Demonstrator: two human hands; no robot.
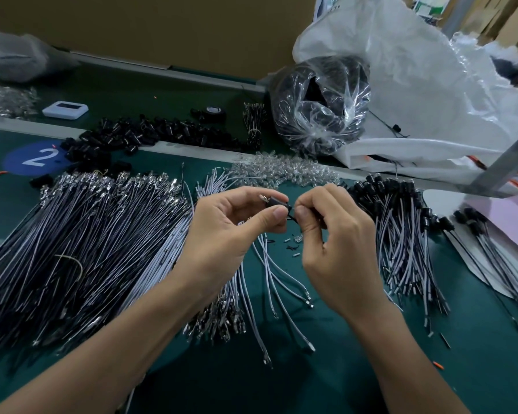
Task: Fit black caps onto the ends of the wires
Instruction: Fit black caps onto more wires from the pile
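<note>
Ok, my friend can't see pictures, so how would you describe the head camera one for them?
Two hands meet above a green table: the left hand pinches a small black cap and the right hand pinches a wire against it. Heaps of loose wires lie on the left, capped wires on the right, and spare black caps behind.

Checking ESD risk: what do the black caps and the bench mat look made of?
Black caps: probably moulded plastic, semi-gloss; small highlights glint across the pile. Bench mat: looks like matte green rubber or vinyl; no glare, dull even tone. Neither is certain.
</note>
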